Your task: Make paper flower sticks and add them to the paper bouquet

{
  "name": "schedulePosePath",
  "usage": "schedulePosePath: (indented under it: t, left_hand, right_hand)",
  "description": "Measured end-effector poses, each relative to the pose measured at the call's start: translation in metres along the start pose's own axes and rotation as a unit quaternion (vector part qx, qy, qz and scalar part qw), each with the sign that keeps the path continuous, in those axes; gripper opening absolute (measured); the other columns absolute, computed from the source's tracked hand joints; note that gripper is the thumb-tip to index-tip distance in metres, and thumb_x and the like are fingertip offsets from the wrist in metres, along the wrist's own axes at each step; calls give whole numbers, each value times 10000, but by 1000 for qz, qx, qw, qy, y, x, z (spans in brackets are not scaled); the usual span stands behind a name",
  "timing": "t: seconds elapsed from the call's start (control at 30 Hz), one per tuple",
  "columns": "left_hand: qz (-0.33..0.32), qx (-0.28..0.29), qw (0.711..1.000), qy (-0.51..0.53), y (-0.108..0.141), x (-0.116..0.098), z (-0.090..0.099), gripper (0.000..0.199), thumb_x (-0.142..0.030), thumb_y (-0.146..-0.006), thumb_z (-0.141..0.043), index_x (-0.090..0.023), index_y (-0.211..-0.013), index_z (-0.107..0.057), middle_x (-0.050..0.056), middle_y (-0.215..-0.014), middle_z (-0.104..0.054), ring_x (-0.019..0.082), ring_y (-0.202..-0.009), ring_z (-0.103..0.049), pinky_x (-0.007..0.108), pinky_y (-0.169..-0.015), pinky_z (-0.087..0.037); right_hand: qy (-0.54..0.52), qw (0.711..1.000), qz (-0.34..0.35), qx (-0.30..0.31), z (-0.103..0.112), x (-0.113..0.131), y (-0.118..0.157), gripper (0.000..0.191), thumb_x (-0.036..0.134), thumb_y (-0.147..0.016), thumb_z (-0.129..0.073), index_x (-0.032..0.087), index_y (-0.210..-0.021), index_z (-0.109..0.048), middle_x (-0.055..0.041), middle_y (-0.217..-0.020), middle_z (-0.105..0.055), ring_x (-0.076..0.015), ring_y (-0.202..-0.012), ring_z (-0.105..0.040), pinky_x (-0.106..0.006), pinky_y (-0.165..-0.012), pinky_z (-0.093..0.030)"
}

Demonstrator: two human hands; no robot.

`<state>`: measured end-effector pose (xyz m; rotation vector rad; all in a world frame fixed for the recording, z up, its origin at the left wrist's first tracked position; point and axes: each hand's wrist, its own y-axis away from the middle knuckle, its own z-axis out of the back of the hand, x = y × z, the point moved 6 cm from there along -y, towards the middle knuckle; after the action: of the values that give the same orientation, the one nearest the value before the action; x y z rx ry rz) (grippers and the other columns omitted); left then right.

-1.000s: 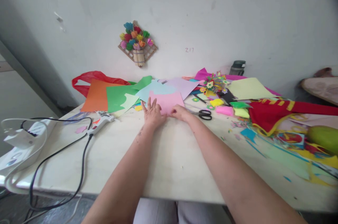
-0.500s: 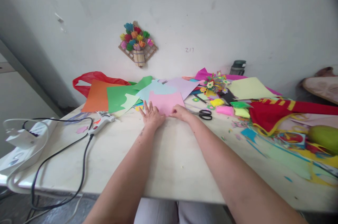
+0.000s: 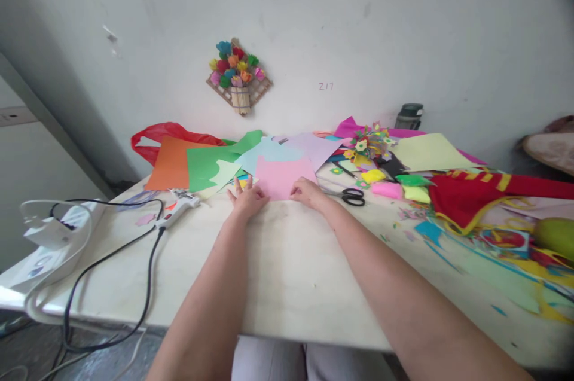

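Tabletop [image 3: 287, 285]: pale, against a grey wall
Left hand [image 3: 247, 200]: fingers spread at pink sheet's [image 3: 282, 174] near edge
Right hand [image 3: 307, 194]: we pinch that edge
Scissors [image 3: 353, 196]: right of pink sheet

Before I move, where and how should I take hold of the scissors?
I'd grip the scissors by their black handle loops, coming from above on the right side: they lie flat on the table, loops facing right, while the blades point left towards the right hand.

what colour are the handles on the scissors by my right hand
Black; the head view shows the handles best.
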<state>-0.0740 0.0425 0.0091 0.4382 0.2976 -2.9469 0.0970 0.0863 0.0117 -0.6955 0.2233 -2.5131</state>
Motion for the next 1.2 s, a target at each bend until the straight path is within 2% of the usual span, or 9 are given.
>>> schedulePosePath:
  t: [0.13, 0.27, 0.47, 0.67, 0.8, 1.0, 1.2]
  left_hand:
    - [-5, -6, 1000, 9, 1, -2, 1, 279, -501, -670, -506, -259, -757, -616, -46, -1424, -186, 318, -1284, 131, 602, -958, 57]
    - [-8, -9, 1000, 16, -1, -1, -1, 282, -511, -657, -521, -266, -744, -631, -49, -1417, -207, 313, -1291, 107, 597, -964, 48]
    - [44, -11, 998, 40, -2, 16, 2, 246, -491, -609, -583, -269, -698, -640, -58, -1379, -302, 301, -1298, 68, 581, -978, 6]
    - [40, -6, 998, 43, 0, 23, 9, 234, -461, -636, -569, -249, -712, -634, -39, -1363, -338, 302, -1301, 33, 579, -983, -10]
    - [38, -11, 999, 32, -2, 26, 6, 256, -471, -647, -550, -257, -764, -628, -25, -1336, -384, 293, -1304, 29, 573, -992, 0]
    - [38, -32, 999, 3, -5, 30, 4, 242, -478, -653, -538, -271, -742, -628, -61, -1371, -318, 288, -1306, 0, 542, -1006, 9]
    - [34, -19, 999, -26, -3, 27, 5, 304, -531, -671, -498, -254, -676, -622, -40, -1388, -288, 294, -1305, -7, 547, -1003, 7]
  right_hand:
    - [-16, 999, 49, 1, -5, 23, -5, 81, 220, -696, -600, 181, -731, -662, -28, -847, -581, -98, -718, -520, -192, -659, -379]
    - [-35, 998, 33, 41, -17, 34, -11, 87, 234, -684, -612, 156, -683, -649, -16, -741, -596, -101, -665, -518, -186, -594, -361]
    - [-68, 998, 17, 0, -28, 24, -13, 184, 315, -679, -622, 141, -623, -600, -9, -748, -560, -85, -637, -486, -177, -566, -347]
    - [-80, 997, 17, -3, -31, 20, -13, 230, 350, -673, -620, 147, -582, -559, -3, -727, -532, -84, -624, -462, -177, -564, -346]
    - [-61, 998, 2, 5, -29, 23, -13, 215, 325, -687, -602, 149, -575, -554, -14, -767, -546, -82, -625, -458, -178, -551, -334]
    - [-27, 1000, -4, 1, -26, 26, -11, 237, 347, -695, -594, 150, -570, -556, -18, -774, -553, -80, -621, -454, -179, -545, -324]
    - [-11, 1000, -13, 2, -25, 28, -10, 236, 355, -695, -592, 153, -575, -571, -28, -793, -567, -84, -620, -470, -187, -538, -325]
